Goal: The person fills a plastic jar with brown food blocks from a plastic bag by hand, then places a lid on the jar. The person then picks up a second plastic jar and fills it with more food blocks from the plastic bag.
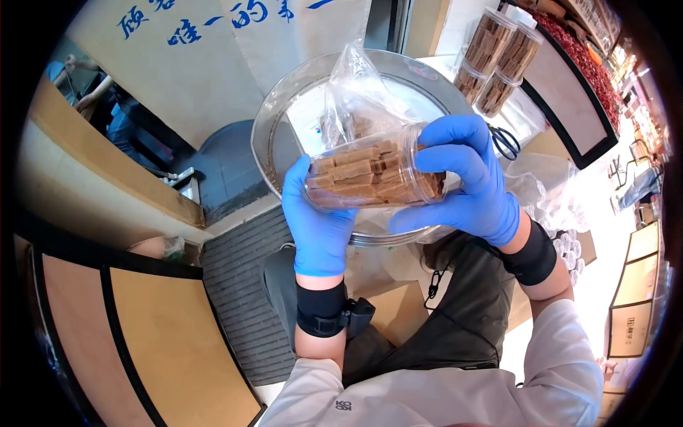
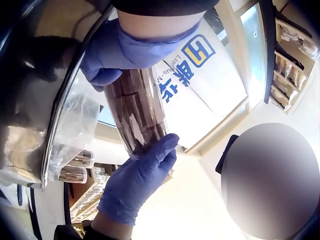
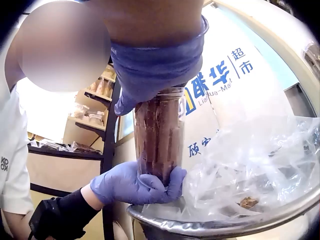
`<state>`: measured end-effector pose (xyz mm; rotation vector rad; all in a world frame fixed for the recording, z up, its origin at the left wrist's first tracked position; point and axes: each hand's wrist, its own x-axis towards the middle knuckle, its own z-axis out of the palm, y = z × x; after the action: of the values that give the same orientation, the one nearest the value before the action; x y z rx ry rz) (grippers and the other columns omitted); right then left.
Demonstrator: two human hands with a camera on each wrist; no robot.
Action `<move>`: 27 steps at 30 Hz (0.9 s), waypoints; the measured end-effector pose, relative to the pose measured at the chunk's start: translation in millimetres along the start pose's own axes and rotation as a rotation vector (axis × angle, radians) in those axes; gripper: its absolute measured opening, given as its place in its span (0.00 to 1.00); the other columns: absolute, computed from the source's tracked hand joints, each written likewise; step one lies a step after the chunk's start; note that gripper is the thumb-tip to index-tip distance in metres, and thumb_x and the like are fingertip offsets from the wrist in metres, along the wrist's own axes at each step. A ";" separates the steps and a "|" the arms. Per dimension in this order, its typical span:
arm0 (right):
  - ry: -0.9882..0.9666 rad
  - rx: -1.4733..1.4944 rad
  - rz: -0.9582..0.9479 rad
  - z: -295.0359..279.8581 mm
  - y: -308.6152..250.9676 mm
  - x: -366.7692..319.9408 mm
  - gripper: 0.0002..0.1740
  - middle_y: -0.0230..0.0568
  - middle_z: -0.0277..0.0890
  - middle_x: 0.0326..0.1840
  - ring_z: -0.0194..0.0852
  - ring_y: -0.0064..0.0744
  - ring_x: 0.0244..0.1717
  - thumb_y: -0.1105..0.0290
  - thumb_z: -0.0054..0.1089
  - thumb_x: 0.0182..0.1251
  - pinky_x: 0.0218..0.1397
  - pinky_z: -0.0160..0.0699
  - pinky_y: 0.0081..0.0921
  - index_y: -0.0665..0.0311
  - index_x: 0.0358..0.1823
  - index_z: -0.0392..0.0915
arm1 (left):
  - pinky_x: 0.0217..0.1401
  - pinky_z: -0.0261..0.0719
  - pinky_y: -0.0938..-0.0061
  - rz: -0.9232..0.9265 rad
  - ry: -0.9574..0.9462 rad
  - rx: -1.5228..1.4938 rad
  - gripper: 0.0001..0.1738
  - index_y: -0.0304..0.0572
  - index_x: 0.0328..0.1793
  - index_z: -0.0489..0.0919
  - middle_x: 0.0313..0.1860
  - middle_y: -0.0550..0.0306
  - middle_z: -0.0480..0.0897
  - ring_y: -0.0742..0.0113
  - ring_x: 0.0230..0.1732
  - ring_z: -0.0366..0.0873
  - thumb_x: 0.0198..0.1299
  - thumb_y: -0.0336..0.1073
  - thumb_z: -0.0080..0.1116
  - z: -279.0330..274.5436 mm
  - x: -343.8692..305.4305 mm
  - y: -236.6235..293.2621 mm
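Note:
A clear plastic jar packed with brown stick-like pieces lies on its side between my blue-gloved hands, above a round metal pan. My left hand cups the base end, thumb along the side. At the threaded mouth end, my right hand grips the jar, fingers spread round the rim. The right wrist view shows the jar upright between the right hand above and the left hand below. The right palm hides the mouth.
Inside the pan sits a crumpled clear plastic bag with some brown pieces. Filled jars stand stacked at the back right, near black-handled scissors. More clear plastic lies to the right. A cardboard box is below, between the legs.

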<state>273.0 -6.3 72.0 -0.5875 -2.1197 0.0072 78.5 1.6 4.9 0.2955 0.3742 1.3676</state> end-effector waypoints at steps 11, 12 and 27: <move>-0.120 -0.063 0.001 -15.0 -0.1 8.4 0.32 0.42 0.73 0.52 0.76 0.43 0.50 0.61 0.84 0.40 0.51 0.78 0.32 0.58 0.49 0.79 | 0.63 0.72 0.45 0.004 0.046 -0.027 0.34 0.47 0.69 0.68 0.65 0.47 0.71 0.44 0.66 0.70 0.59 0.53 0.56 -6.1 4.7 -0.3; -0.134 -0.065 0.017 -18.3 -0.7 7.6 0.33 0.44 0.74 0.54 0.77 0.45 0.52 0.61 0.83 0.42 0.53 0.78 0.33 0.59 0.52 0.79 | 0.63 0.73 0.46 0.022 0.052 -0.012 0.33 0.47 0.69 0.68 0.65 0.47 0.72 0.45 0.65 0.70 0.60 0.53 0.55 -6.5 4.3 1.3; -0.089 -0.016 0.162 -18.4 -11.5 -9.3 0.34 0.45 0.75 0.57 0.77 0.47 0.55 0.62 0.80 0.47 0.57 0.77 0.36 0.59 0.58 0.78 | 0.64 0.72 0.54 0.187 0.121 -0.036 0.22 0.38 0.55 0.78 0.55 0.50 0.78 0.54 0.60 0.74 0.62 0.46 0.54 -12.5 6.3 4.7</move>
<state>287.2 -24.2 78.1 -0.7800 -2.1542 0.1089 70.0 8.5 -5.1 0.2223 0.4302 1.5784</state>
